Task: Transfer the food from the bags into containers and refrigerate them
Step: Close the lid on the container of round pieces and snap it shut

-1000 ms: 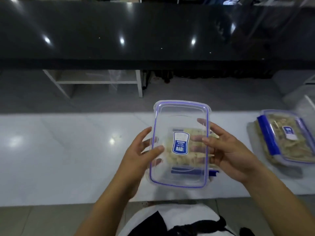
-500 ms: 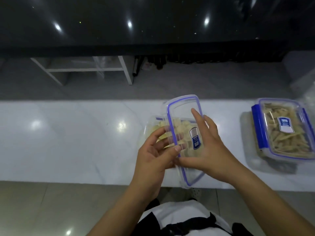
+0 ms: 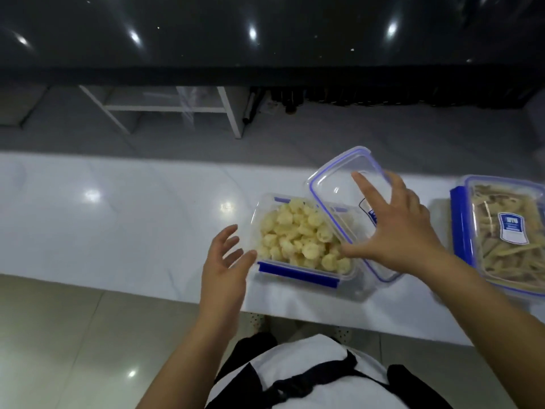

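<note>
White glossy table (image 3: 118,219), dark wall behind. Near its front edge: open container (image 3: 303,270) of pale round food pieces (image 3: 298,237), blue clip facing the person. Clear lid (image 3: 339,184) tilted, one long edge resting over the container's right side. Right hand (image 3: 398,231) spread flat on the lid, fingers splayed, pressing rather than gripping. Left hand (image 3: 227,261) open, holding nothing, just beside the container's left wall. Second container (image 3: 501,231), lidded, toward the right edge. Likely step: seating the lid. Advice: steady the base with the left, square the corners, then press evenly before clipping.
</note>
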